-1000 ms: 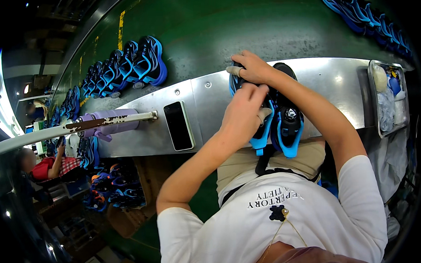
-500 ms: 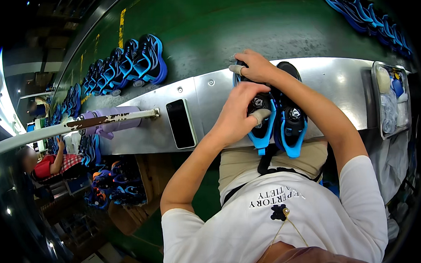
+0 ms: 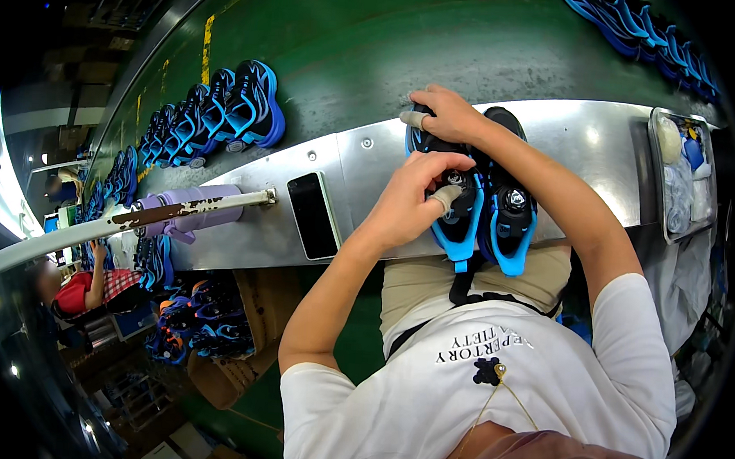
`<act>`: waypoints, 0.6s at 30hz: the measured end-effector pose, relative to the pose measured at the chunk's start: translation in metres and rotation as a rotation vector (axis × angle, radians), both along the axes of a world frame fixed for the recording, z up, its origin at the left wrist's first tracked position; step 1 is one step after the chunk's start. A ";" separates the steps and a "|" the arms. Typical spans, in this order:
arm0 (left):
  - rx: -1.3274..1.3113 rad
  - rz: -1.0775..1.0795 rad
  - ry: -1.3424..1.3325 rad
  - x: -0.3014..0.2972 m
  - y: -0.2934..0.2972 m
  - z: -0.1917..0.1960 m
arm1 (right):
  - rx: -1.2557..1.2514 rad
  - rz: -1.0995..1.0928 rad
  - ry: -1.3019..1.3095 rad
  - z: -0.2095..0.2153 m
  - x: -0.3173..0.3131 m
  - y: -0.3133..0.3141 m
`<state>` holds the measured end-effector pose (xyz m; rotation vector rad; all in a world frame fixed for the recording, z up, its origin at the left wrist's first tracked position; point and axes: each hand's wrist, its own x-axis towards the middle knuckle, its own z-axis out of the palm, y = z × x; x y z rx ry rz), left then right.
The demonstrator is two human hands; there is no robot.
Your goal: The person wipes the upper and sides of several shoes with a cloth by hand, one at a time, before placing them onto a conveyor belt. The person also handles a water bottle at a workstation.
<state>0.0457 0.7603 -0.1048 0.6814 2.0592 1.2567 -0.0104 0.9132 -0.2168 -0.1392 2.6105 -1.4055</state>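
Two black sneakers with bright blue edging lie side by side across the metal table edge, heels toward me. My left hand [image 3: 408, 197] is at the left sneaker [image 3: 464, 230], its thumb and forefinger curled round the round dial on the tongue. Over that shoe's toe lies my right hand [image 3: 444, 118], its fingers wrapped over the far end and largely hiding it. The right sneaker [image 3: 512, 215] rests beside it under my right forearm, untouched by my fingers, its own dial showing. Pale finger covers sit on some of my fingers.
A phone [image 3: 313, 216] lies left of the shoes, near a purple bottle [image 3: 196, 211] behind a worn white metal bar [image 3: 163, 212]. A tray of bagged items [image 3: 683, 173] stands right. More sneakers [image 3: 254, 106] line the green belt [image 3: 367, 49]. A person in red [image 3: 78, 291] is far left.
The row of sneakers on the green belt has shifted slightly left. My left thumb and forefinger have shifted a little at the dial; my right hand stays over the toe.
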 end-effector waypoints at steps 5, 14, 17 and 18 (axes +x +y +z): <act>-0.085 0.104 0.254 0.008 0.010 -0.005 | 0.023 0.011 -0.004 -0.005 -0.001 0.003; -0.047 0.099 0.386 0.013 0.011 -0.013 | 0.007 0.020 0.003 -0.006 -0.001 0.005; -0.073 0.086 0.243 0.011 0.011 -0.020 | 0.022 0.024 -0.019 -0.005 0.000 0.007; -0.073 0.088 0.245 0.005 0.006 -0.022 | 0.012 0.025 -0.005 -0.005 -0.001 0.007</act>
